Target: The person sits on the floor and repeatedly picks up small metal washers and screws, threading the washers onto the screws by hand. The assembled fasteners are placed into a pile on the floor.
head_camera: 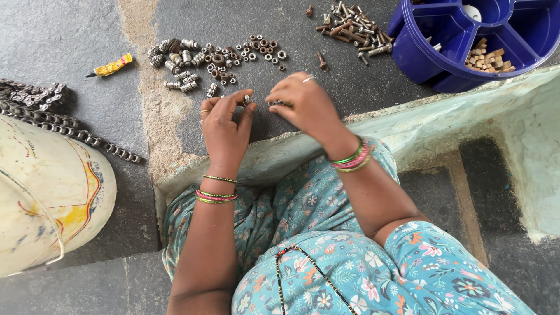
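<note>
While both hands hover just above the grey stone floor (70, 41), each pinches something small and metallic between thumb and fingertips. The left hand (224, 125) has its fingers curled nearly closed around what looks like a small nut (247, 99), and the right hand (303, 105) is closed in the same way on a short threaded piece (275, 103), most of it hidden by the fingers; what exactly it is I cannot tell. The two pieces sit close together, just in front of the person's knees.

Such parts are probably hard, stiff and light for their size, and likely a bit slippery or gritty with rust, so a fingertip pinch across the flats of the nut seems the surest hold.

Beyond the hands lies a scatter of nuts and washers (233, 55), with a pile of rusty bolts (350, 26) further right, near a blue divided tray (411, 49). A roller chain (70, 131) runs along the left, beside a pale bucket (46, 198), and a small yellow tube (112, 65) lies apart.
</note>
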